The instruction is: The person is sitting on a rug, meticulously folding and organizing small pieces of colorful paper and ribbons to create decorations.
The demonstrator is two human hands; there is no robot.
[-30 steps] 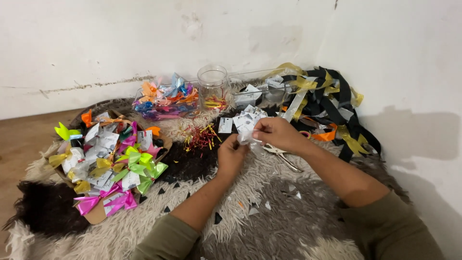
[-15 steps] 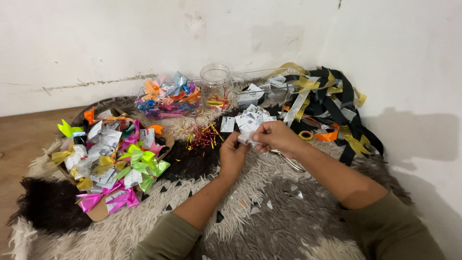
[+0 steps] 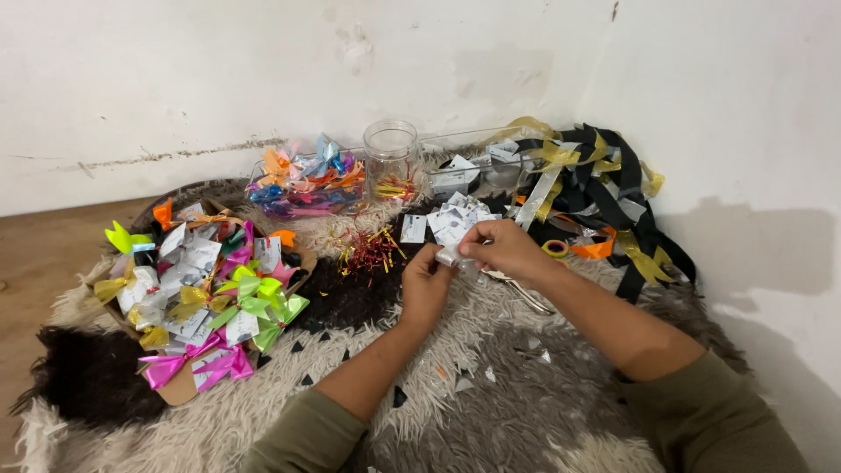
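Fingers (image 3: 466, 254) pinch shiny silver ribbon (image 3: 448, 257).

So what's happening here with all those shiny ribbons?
A person sits on a shaggy rug and pinches a small silvery ribbon piece between both hands: left hand, right hand. To the left lies a heap of finished colourful bows on cardboard. By the wall stand a clear jar, a clear box of more bows and a tangle of black and gold ribbon.

Olive-green sleeves pushed up past the elbows, bare forearms, no rings or watch visible.
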